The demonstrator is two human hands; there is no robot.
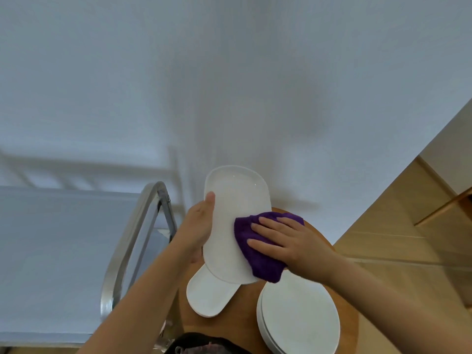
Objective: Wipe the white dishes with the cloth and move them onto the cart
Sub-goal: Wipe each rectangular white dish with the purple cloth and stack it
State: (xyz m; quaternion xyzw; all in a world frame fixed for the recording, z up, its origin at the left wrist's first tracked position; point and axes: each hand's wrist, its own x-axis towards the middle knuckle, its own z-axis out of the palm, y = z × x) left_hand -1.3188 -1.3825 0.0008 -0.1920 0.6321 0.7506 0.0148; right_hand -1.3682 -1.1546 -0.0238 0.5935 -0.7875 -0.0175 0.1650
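My left hand (198,227) grips the left edge of a long white oblong dish (233,200), thumb on its face, holding it tilted above the round wooden table (316,238). My right hand (286,241) lies flat with straight fingers on a purple cloth (249,247), pressing it against the dish's lower right part. Below the held dish, more oblong white dishes (208,295) lie stacked on the table. A stack of round white plates (298,318) sits to their right.
The metal cart (46,251) stands on the left, its curved steel handle (139,226) close to my left forearm. A white wall fills the background. Wooden flooring (398,226) shows on the right.
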